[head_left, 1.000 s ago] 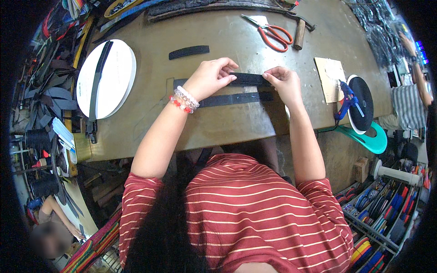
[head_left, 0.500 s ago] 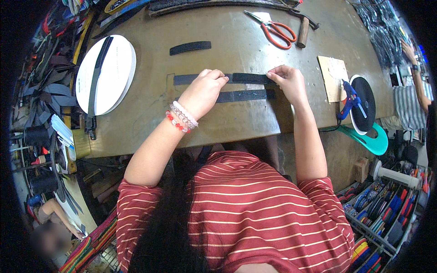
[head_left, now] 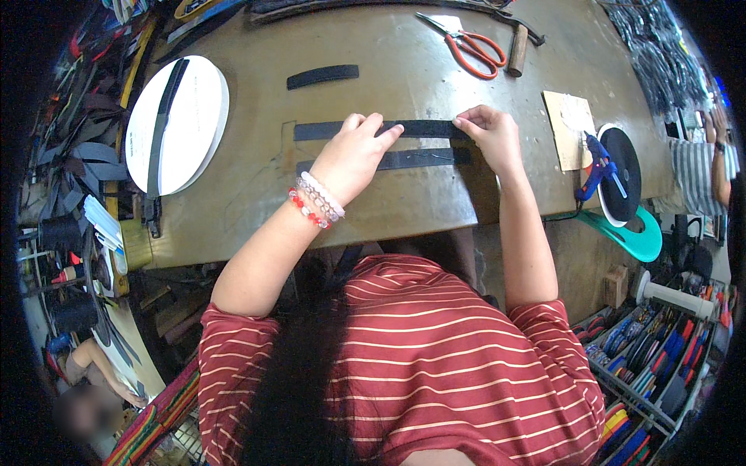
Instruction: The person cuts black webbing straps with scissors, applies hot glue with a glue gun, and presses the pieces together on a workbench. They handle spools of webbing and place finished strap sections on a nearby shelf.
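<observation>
On the table lies a long dark strip that looks like hook-and-loop tape, its left stretch [head_left: 317, 131] smooth and grey. A fuzzy black strip [head_left: 430, 129] lies over its right stretch. My left hand [head_left: 350, 161], wearing bead bracelets, rests on the join with curled fingers pressed to the fuzzy strip's left part; the fingertips are partly hidden. My right hand [head_left: 493, 138] pinches that strip's right end between thumb and forefinger. Nearer me runs a second dark strip [head_left: 420, 158], parallel to the first. A short black strip [head_left: 322, 76] lies farther off.
A white reel [head_left: 183, 128] with a dark strip across it stands left. Red-handled scissors [head_left: 475, 56] and a wooden-handled hammer [head_left: 518, 50] lie at the back right. A blue glue gun [head_left: 597, 167], cardboard [head_left: 566, 128] and a black tape reel [head_left: 628, 175] sit right. Another person's arm shows far right.
My left fingers have slid slightly right along the fuzzy strip, the forefinger now stretched farther over it. My right hand keeps its pinch at the right end. The view has shifted slightly.
</observation>
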The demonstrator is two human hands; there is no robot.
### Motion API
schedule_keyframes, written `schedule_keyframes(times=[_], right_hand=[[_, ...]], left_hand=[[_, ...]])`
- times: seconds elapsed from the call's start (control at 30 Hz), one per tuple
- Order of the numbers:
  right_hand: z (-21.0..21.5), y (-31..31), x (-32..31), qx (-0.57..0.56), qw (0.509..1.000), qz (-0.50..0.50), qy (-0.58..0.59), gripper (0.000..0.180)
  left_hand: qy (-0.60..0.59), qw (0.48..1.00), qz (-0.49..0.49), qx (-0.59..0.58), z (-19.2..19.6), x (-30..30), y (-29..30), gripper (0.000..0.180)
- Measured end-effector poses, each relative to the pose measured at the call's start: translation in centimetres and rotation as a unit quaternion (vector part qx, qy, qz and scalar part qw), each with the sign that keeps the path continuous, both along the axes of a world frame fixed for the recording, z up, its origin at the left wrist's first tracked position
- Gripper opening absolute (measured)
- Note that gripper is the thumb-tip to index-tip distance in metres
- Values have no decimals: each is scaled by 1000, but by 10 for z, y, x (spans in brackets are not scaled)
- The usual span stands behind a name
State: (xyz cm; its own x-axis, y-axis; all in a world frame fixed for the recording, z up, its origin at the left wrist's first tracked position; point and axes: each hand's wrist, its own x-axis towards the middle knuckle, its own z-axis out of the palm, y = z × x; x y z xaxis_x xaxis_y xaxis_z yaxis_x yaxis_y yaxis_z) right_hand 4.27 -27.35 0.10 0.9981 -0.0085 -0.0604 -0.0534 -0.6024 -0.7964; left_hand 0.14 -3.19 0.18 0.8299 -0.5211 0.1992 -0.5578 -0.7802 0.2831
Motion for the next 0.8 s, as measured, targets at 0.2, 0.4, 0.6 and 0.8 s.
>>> schedule_keyframes(times=[0.2, 0.4, 0.6, 0.8], right_hand=[[-1, -3, -2, -12, 1000, -12, -14, 15], [1, 17, -13, -204, 961, 35, -181, 10], [1, 31, -26, -212, 925, 219, -228, 22], [-5, -2, -31, -296, 905, 202, -229, 25]], left_hand=[[1, 1000, -5, 16, 1, -1, 0, 45], [-70, 992, -88, 52, 8, 14, -7, 26], [-61, 971, -193, 125, 2, 36, -20, 13], [-30, 992, -118, 43, 11, 73, 25, 25]])
